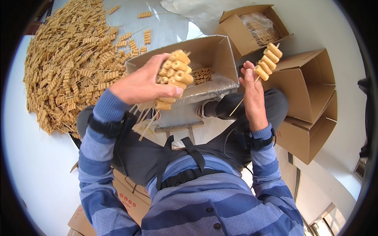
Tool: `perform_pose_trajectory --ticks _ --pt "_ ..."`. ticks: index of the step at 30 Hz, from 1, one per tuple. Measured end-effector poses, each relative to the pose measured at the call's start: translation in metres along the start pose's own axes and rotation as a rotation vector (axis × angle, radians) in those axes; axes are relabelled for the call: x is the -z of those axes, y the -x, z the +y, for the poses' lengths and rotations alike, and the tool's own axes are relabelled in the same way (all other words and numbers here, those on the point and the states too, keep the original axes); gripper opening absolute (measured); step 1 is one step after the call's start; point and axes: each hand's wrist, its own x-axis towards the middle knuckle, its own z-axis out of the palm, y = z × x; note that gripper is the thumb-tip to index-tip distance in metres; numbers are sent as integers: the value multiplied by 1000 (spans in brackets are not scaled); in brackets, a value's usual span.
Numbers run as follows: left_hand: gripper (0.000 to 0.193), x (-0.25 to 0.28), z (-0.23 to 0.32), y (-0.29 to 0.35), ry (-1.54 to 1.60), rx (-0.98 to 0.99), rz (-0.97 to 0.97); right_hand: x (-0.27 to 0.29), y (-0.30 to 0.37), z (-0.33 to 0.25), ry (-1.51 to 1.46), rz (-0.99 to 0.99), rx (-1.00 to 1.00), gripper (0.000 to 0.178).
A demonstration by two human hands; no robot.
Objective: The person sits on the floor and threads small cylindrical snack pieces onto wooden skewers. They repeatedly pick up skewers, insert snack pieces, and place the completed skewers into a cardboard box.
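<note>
My left hand [143, 80] is closed round a bunch of skewers [175, 72], each threaded with short golden-brown rolls; their bare sticks point down toward my lap. In my right hand [252, 88], a single skewer [268, 62] is pinched between thumb and fingers, its rolls up and its stick slanting down to the left. Between the hands stands an open cardboard box [212, 49] lined with clear plastic. Inside it, more skewered rolls [202, 74] lie packed with their ends facing me. My left hand and its bunch hide part of the box.
A large heap of skewers [71, 67] covers the table's left side, with several loose skewers [132, 43] beside it. An open box [252, 29] holding a plastic bag of rolls stands far right. Two open cartons [303, 86] are stacked at my right knee.
</note>
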Motion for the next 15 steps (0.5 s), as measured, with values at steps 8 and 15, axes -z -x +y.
perform_pose_trajectory --ticks 8,15 --pt "105 -22 -63 -165 -155 361 -597 -6 -35 68 543 -21 -20 40" --pt "101 -84 -126 -238 -732 37 -50 -14 -49 79 625 -112 -239 35"
